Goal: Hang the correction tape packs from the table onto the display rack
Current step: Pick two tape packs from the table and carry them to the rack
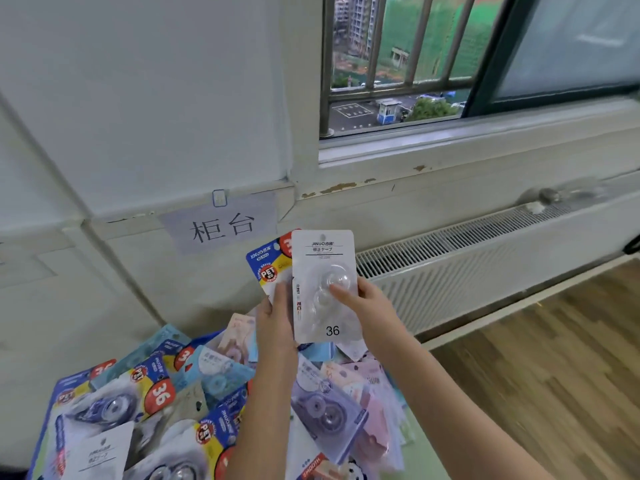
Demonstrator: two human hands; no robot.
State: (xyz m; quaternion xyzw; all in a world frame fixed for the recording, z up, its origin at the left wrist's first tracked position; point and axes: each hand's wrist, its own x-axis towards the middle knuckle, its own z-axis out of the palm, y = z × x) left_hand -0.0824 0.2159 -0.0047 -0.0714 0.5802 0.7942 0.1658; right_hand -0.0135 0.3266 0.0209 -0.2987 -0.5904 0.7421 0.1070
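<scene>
We see two bare hands raised above a bench [415,441] heaped with correction tape packs [166,403]. The right hand [367,306] holds a white pack [323,285] upright, its thumb pressed on the clear blister at the front and the other fingers hidden behind the card. The number 36 is printed near its bottom edge. The left hand [277,320] holds a blue pack [273,265] just behind and to the left of the white one, the two overlapping; its thumb lies along the white pack's left edge, and we cannot tell how its other fingers sit. Both held packs are in the air, well above the heap.

The heap covers the bench from its left edge to near its right edge: blue and yellow packs with red circles at the left, pale pink and lilac ones at the right. Behind, a paper sign [221,225] is taped to the wall, a radiator [485,268] runs beneath a barred window [398,60], and wood flooring [561,358] lies at the right.
</scene>
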